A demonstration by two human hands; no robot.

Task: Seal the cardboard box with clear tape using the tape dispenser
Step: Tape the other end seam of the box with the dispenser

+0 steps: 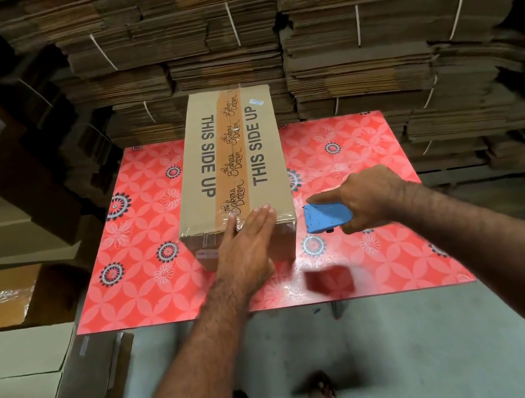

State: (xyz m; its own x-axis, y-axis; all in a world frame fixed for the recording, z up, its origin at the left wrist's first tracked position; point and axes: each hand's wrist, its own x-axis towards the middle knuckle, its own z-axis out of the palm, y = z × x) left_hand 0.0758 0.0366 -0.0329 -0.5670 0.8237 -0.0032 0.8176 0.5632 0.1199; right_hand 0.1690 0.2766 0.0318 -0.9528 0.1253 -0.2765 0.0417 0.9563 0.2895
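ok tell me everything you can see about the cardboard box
The cardboard box is a long brown carton lying closed on the red patterned table, its length running away from the person. "THIS SIDE UP" is printed along both top flaps, and a branded tape strip covers the centre seam. The left hand presses flat on the near top edge.

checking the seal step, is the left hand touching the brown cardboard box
Touching: the head view shows the left hand pressing flat fingers on the brown cardboard box at its near top edge.
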